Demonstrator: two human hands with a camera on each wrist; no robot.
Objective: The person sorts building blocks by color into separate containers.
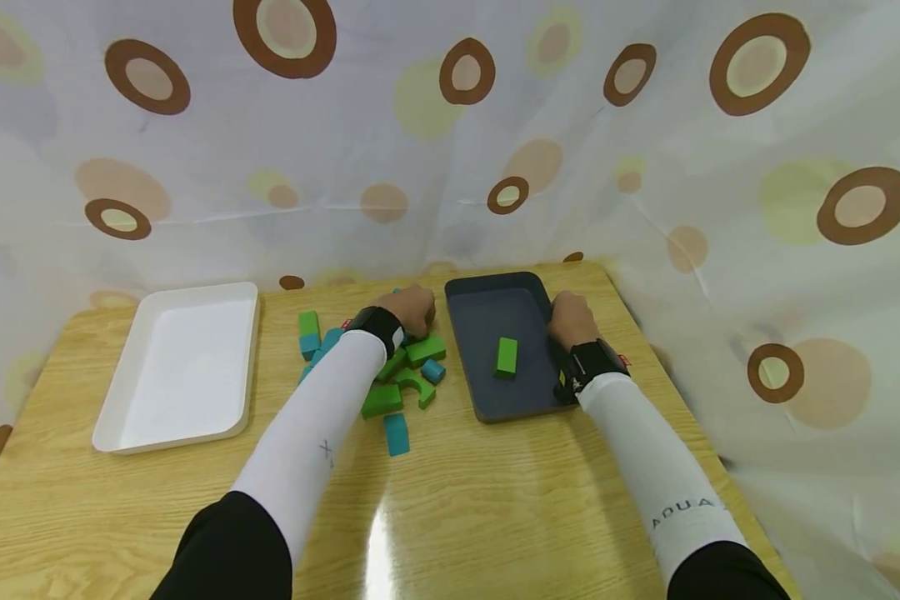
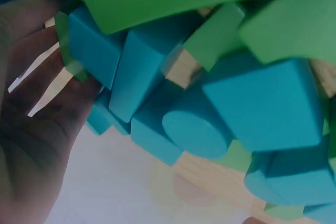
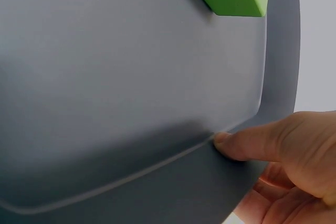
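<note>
My left hand [image 1: 414,310] reaches into a pile of toy blocks. In the left wrist view its spread fingers [image 2: 39,48] come right up to a narrow green block [image 2: 68,48] beside a blue block [image 2: 95,45]. At the right edge of a dark grey tray [image 1: 480,321], my right hand [image 1: 572,321] grips the rim. The right wrist view shows its thumb [image 3: 244,142] pressed on the inner wall, with the other fingers outside and underneath. One green rectangular block [image 1: 506,357] lies in that tray.
A white tray [image 1: 187,367] stands at the left of the wooden table [image 1: 450,500]. Loose pieces near the pile include a green arch [image 1: 417,385], a blue cylinder [image 1: 433,371] and a blue block [image 1: 396,434]. A patterned curtain [image 1: 390,150] hangs behind the table.
</note>
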